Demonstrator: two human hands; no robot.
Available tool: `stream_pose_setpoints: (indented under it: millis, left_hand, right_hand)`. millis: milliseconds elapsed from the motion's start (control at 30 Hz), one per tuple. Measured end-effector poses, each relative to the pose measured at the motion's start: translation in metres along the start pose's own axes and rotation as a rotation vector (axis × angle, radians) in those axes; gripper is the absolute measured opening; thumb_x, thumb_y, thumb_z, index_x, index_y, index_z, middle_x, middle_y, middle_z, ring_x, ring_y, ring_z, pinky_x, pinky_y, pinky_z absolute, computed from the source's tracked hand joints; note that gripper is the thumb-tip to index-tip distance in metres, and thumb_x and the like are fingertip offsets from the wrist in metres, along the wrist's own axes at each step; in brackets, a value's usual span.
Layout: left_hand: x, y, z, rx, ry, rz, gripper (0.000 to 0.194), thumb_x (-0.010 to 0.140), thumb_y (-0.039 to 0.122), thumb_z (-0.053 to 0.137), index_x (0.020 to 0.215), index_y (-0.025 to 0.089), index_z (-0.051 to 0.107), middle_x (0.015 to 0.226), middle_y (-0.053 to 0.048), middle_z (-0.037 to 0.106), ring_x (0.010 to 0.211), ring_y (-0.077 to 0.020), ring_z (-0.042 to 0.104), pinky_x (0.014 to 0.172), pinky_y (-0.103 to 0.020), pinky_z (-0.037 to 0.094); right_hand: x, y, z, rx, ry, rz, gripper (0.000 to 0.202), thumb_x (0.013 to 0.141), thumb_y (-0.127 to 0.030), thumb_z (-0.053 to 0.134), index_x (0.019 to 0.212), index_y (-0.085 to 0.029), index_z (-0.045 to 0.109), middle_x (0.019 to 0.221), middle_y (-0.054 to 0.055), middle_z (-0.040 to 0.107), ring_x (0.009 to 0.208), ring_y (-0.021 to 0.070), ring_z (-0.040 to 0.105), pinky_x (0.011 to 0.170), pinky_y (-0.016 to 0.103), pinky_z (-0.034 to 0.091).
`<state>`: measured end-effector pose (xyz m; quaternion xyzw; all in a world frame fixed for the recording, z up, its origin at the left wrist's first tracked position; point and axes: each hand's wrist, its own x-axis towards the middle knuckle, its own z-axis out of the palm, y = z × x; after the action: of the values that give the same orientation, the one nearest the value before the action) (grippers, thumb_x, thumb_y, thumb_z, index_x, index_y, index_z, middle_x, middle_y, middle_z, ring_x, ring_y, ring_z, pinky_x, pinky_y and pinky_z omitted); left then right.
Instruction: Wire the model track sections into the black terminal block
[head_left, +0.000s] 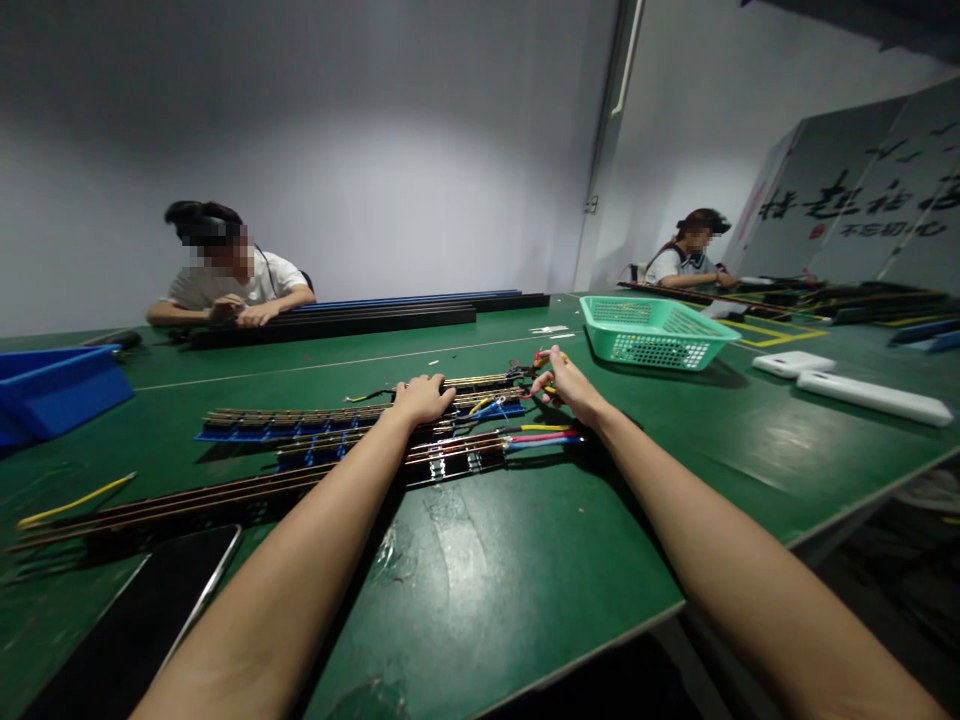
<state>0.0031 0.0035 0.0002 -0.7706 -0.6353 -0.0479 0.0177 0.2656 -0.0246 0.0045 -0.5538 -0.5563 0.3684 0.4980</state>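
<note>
1. Both hands are apart: the left hand point(424, 400) lies palm down across the rail strip point(259, 420), its grip impossible to judge; the right hand point(566, 388) is raised just right of the strip's end, fingers bent towards the thumb around red and yellow bits too small to make out, so whether it is clamped on them I cannot tell.
2. Under the left hand and stretching left of it, the rail strip looks slim and ladder-like, with brass-coloured rods above a blue base.
3. Its long axis runs roughly left to right before the body, one end pointing towards the right hand.
4. Nearer the body than both hands, a longer black strip point(225, 500) lies slightly aslant; yellow, red and blue wires point(544, 437) leave its right end, below the right hand.
5. Metal rods gleam, straight and thin. Beyond the right hand, a mint-green basket point(656, 347) has perforated walls; beneath everything, the smooth green table point(510, 590) shows glossy patches.
</note>
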Motion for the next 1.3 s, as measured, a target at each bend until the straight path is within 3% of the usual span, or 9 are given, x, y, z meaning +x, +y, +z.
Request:
stream_pose_setpoints:
  millis: [167, 300, 433, 567, 633, 700, 833, 1100, 1300]
  left_hand:
    - [-0.001, 0.001, -0.001, -0.005, -0.003, 0.005, 0.053, 0.097, 0.051, 0.030, 0.133, 0.020, 0.054, 0.134, -0.015, 0.059, 0.124, -0.0317, 0.053, 0.101, -0.052, 0.038]
    - [-0.002, 0.001, -0.003, -0.002, -0.006, 0.003, 0.052, 0.097, 0.051, 0.030, 0.132, 0.021, 0.055, 0.135, -0.015, 0.059, 0.125, -0.0318, 0.053, 0.101, -0.051, 0.038]
    - [-0.002, 0.001, -0.002, -0.006, -0.004, 0.008, 0.053, 0.097, 0.051, 0.030, 0.133, 0.020, 0.054, 0.135, -0.016, 0.058, 0.124, -0.0321, 0.053, 0.101, -0.052, 0.038]
    - [0.000, 0.000, 0.000, -0.003, 0.005, 0.012, 0.053, 0.097, 0.051, 0.030, 0.133, 0.020, 0.054, 0.135, -0.015, 0.059, 0.125, -0.0318, 0.053, 0.101, -0.052, 0.038]
    - [0.000, -0.001, 0.001, -0.004, 0.008, 0.015, 0.053, 0.097, 0.051, 0.030, 0.133, 0.020, 0.054, 0.135, -0.015, 0.059, 0.125, -0.0317, 0.053, 0.101, -0.052, 0.038]
    - [0.001, -0.001, 0.002, -0.004, 0.006, 0.015, 0.053, 0.097, 0.051, 0.031, 0.133, 0.020, 0.054, 0.134, -0.015, 0.059, 0.125, -0.0317, 0.053, 0.100, -0.052, 0.039]
    - [0.002, -0.002, 0.002, -0.002, 0.004, 0.009, 0.053, 0.097, 0.052, 0.030, 0.133, 0.021, 0.053, 0.135, -0.015, 0.059, 0.125, -0.0315, 0.053, 0.100, -0.051, 0.038]
    - [0.001, -0.001, 0.000, 0.000, -0.011, 0.002, 0.051, 0.097, 0.052, 0.030, 0.132, 0.023, 0.054, 0.135, -0.014, 0.059, 0.125, -0.0308, 0.052, 0.101, -0.050, 0.038]
    - [0.001, -0.001, 0.000, 0.004, -0.013, -0.003, 0.052, 0.097, 0.052, 0.030, 0.133, 0.023, 0.053, 0.135, -0.014, 0.059, 0.125, -0.0311, 0.052, 0.101, -0.050, 0.038]
  right_hand:
    - [0.000, 0.000, -0.001, 0.094, 0.030, -0.014, 0.037, 0.101, -0.052, 0.024, 0.107, -0.023, 0.046, 0.090, 0.005, 0.070, 0.041, 0.0066, 0.045, 0.038, 0.018, 0.030]
    - [-0.002, 0.000, -0.001, 0.091, -0.012, -0.095, 0.026, 0.089, -0.036, 0.052, 0.112, -0.024, 0.046, 0.105, 0.006, 0.068, 0.048, 0.0071, 0.049, 0.040, 0.019, 0.035]
    - [-0.005, 0.000, 0.000, 0.069, -0.069, -0.190, 0.055, 0.065, -0.006, 0.056, 0.117, -0.022, 0.045, 0.105, 0.006, 0.066, 0.087, 0.0162, 0.064, 0.063, 0.024, 0.051]
    - [-0.013, -0.007, -0.001, 0.006, -0.081, -0.337, 0.068, 0.060, -0.003, 0.051, 0.124, -0.025, 0.045, 0.110, 0.006, 0.063, 0.111, 0.0203, 0.060, 0.083, 0.032, 0.051]
    - [-0.023, -0.017, 0.000, -0.005, -0.072, -0.360, 0.068, 0.061, -0.005, 0.051, 0.124, -0.026, 0.044, 0.111, 0.006, 0.064, 0.104, 0.0202, 0.062, 0.077, 0.031, 0.052]
    - [-0.038, -0.029, 0.002, 0.061, -0.067, -0.264, 0.066, 0.061, -0.007, 0.050, 0.123, -0.026, 0.042, 0.108, 0.005, 0.066, 0.081, 0.0164, 0.063, 0.060, 0.025, 0.050]
    - [-0.079, -0.049, 0.009, 0.250, -0.088, -0.063, 0.059, 0.058, -0.010, 0.048, 0.115, -0.026, 0.041, 0.104, 0.001, 0.069, 0.042, 0.0050, 0.038, 0.040, 0.020, 0.033]
    - [-0.172, -0.017, 0.001, 0.333, -0.025, -0.096, 0.068, 0.072, -0.016, 0.055, 0.134, -0.033, 0.032, 0.125, 0.005, 0.064, 0.046, 0.0051, 0.040, 0.042, 0.021, 0.034]
    - [-0.204, -0.003, -0.011, 0.212, 0.006, -0.116, 0.070, 0.082, -0.027, 0.058, 0.144, -0.036, 0.026, 0.132, 0.011, 0.059, 0.049, 0.0099, 0.044, 0.043, 0.027, 0.040]
